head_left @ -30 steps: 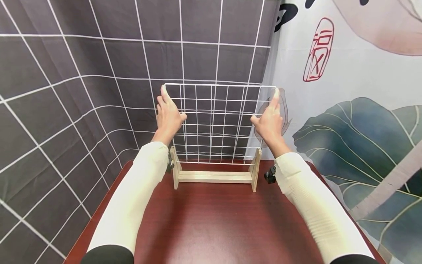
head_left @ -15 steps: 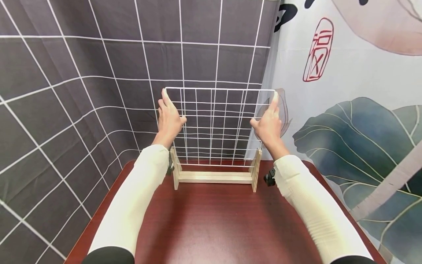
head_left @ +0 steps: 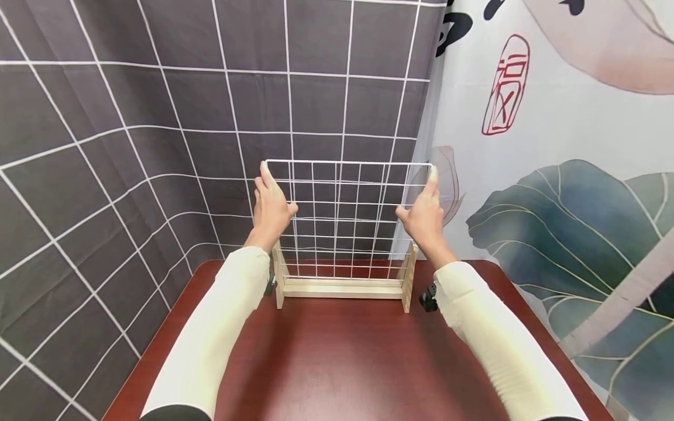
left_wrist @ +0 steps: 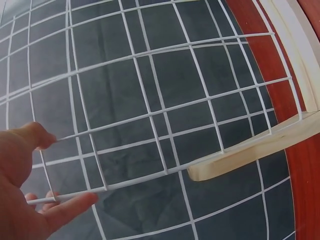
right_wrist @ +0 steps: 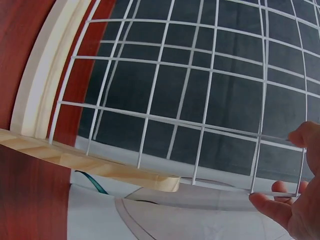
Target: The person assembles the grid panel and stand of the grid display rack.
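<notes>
A white wire grid panel [head_left: 347,162] stands upright between the two side pieces of a pale wooden stand [head_left: 342,290]. By its left edge my left hand [head_left: 271,210] holds the panel, thumb on the near side. The right edge is held likewise by my right hand [head_left: 424,215]. In the left wrist view, a wooden side piece [left_wrist: 240,157] runs along the panel's lower edge portion, away from the fingers. Its counterpart [right_wrist: 105,167] shows in the right wrist view. The panel's bottom wire is close to the stand's crossbar; whether they touch I cannot tell.
The stand rests toward the back of a reddish-brown table [head_left: 342,356]. Behind hangs a dark grey curtain [head_left: 184,96] with white lines. A white curtain [head_left: 463,117] with leaf patterns hangs at the right.
Both hands have moved down with the grid panel, bringing its bottom wire nearer the stand's crossbar. The head view has tilted up slightly.
</notes>
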### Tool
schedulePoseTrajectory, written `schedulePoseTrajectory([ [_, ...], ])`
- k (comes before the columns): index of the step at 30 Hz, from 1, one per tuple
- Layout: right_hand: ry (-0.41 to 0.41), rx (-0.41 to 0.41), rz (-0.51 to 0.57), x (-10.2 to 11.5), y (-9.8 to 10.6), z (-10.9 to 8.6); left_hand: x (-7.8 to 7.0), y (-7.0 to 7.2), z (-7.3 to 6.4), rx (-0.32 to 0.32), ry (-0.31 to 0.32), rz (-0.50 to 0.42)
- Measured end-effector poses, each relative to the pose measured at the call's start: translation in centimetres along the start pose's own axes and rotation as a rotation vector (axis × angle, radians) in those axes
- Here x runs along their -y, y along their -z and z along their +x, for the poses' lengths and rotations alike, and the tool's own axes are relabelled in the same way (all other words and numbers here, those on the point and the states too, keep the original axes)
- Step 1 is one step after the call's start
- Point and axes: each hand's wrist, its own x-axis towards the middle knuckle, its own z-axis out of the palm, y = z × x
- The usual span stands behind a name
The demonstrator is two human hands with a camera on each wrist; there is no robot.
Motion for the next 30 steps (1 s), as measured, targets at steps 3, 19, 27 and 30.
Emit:
schedulePoseTrajectory([
  [3, -0.005, 0.012, -0.004, -0.3, -0.1, -0.2, 0.1, -0.1, -0.3, 0.008, 0.001, -0.005],
  [19, -0.032, 0.01, 0.027, -1.5, -1.3, -1.4, 1.5, -1.6, -1.5, -0.001, -0.001, -0.015],
  [27, -0.005, -0.001, 0.029, -1.5, -1.5, -1.7, 2.1, -2.2, -1.8, -0.034, 0.004, -0.015],
  [30, -0.009, -0.001, 0.022, -1.8, -1.7, -2.1, 2.2, -2.4, -2.2, -0.034, 0.002, 0.006],
])
